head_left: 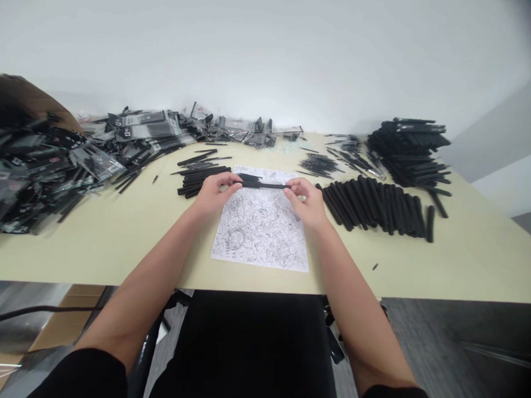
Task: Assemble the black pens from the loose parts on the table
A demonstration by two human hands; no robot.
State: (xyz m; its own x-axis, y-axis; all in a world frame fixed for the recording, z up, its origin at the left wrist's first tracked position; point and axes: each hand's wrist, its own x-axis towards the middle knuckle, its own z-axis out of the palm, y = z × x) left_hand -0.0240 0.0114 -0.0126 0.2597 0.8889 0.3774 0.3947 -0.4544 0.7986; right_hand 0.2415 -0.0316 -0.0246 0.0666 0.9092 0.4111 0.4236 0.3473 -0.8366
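black rod (272,186) between both hands (214,192) (309,203); packets (97,160) spilling from cardboard box (45,102)

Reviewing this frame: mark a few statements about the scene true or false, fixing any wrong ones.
1. The left hand and right hand hold a slim black stick above a sheet of paper. True.
2. The sheet of paper is blank. False: dark scribbles cover it.
3. A row of thick black tubes lies right of the sheet. True.
4. The right hand touches nothing. False: it pinches one end of the stick.
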